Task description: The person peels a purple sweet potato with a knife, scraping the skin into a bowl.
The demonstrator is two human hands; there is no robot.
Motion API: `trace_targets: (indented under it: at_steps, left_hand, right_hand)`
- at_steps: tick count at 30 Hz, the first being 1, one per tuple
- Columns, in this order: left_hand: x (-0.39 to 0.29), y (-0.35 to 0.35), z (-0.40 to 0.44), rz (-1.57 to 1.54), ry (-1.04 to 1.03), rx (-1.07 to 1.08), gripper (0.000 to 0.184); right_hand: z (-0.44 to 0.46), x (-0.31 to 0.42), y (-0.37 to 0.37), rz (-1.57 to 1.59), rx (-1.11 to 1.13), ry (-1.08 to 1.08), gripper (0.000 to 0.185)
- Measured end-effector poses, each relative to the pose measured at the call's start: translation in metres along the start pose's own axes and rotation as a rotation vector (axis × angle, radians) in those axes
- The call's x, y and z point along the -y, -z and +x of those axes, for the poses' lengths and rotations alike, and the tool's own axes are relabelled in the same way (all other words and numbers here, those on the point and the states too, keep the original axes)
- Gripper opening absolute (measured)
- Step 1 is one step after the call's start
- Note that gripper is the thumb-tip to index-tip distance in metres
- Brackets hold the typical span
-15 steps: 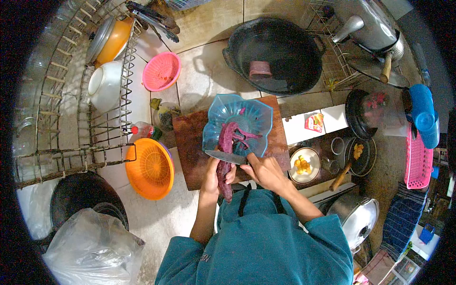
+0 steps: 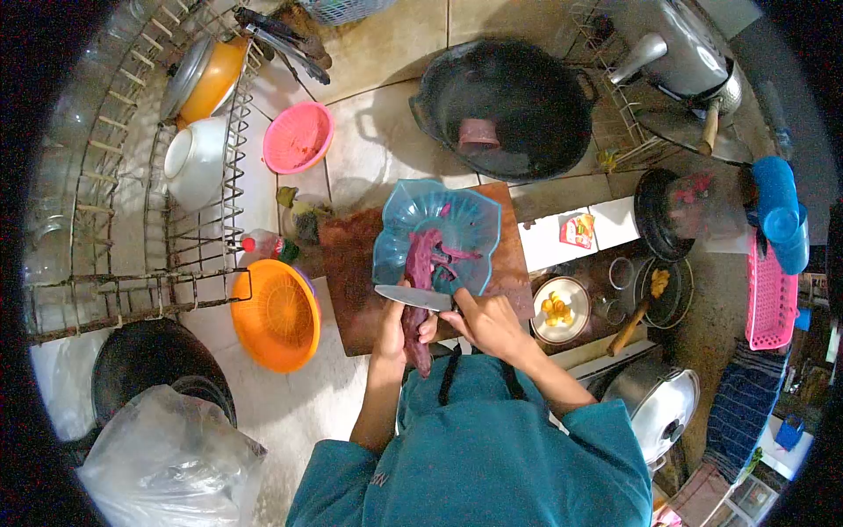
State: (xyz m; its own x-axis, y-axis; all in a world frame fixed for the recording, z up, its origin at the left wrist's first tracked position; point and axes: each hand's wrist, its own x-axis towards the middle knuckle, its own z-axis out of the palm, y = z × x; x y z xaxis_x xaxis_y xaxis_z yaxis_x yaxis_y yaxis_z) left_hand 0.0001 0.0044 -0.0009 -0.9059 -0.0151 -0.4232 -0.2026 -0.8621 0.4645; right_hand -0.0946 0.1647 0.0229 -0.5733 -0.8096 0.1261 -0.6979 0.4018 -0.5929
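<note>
A long purple root (image 2: 416, 338) is held in my left hand (image 2: 392, 332), its far end over a clear blue bowl with a wavy rim (image 2: 485, 209). My right hand (image 2: 488, 323) grips a knife (image 2: 408, 297), whose wide blade lies crosswise over the root. Purple strips (image 2: 455, 254) lie in the bowl. Beneath the bowl is a brown wooden board (image 2: 353, 303). The knife's handle is mostly hidden by my right hand.
An orange basket (image 2: 275, 314) and a pink basket (image 2: 297, 138) stand left of the board. Beyond it sits a large black wok (image 2: 509, 97). A plate of yellow pieces (image 2: 559, 327) is at the right, a wire rack (image 2: 132, 285) at the left.
The knife blade has shifted slightly down and left and its flat side shows more. My hands keep their holds on the root and the knife.
</note>
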Motion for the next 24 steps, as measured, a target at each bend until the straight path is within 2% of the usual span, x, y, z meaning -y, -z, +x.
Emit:
trace_targets:
  at_steps: [2,6,10,11,14,16,18,20,21,22,24]
  left_hand:
    - [-0.002,-0.009,0.000,0.039,-0.005,-0.037,0.043]
    - [-0.009,-0.010,0.001,-0.028,0.061,0.143,0.043]
    - [-0.018,-0.011,-0.004,0.046,0.073,0.102,0.045]
    - [-0.020,-0.014,-0.006,0.108,0.050,-0.026,0.048]
    - [-0.028,-0.022,-0.011,0.172,0.049,-0.099,0.048]
    - [-0.036,-0.016,-0.013,0.121,0.064,-0.037,0.044]
    - [-0.040,-0.018,-0.017,0.094,0.050,-0.028,0.042]
    - [-0.041,-0.017,-0.017,0.174,0.018,-0.111,0.045]
    - [-0.040,-0.016,-0.016,0.212,0.002,-0.153,0.047]
    - [-0.040,-0.018,-0.016,0.249,-0.012,-0.195,0.049]
    - [-0.041,-0.021,-0.015,0.249,-0.030,-0.187,0.050]
  right_hand:
    - [0.003,-0.002,0.001,-0.035,-0.031,-0.047,0.034]
    - [0.004,-0.005,0.005,-0.063,-0.093,-0.091,0.035]
    - [0.003,0.013,0.009,-0.041,-0.077,-0.027,0.036]
    - [0.005,0.018,0.008,-0.030,-0.082,-0.018,0.036]
    - [0.008,0.019,-0.004,-0.024,-0.132,-0.063,0.035]
    - [0.014,0.019,-0.002,-0.049,-0.136,-0.136,0.035]
    - [0.016,0.024,0.001,-0.046,-0.137,-0.106,0.034]
    - [0.014,0.032,0.003,0.016,-0.177,-0.039,0.034]
    - [0.012,0.036,-0.001,-0.009,-0.069,-0.080,0.035]
    - [0.013,0.037,-0.004,-0.010,-0.075,-0.066,0.035]
    - [0.015,0.038,-0.010,-0.010,-0.086,-0.042,0.035]
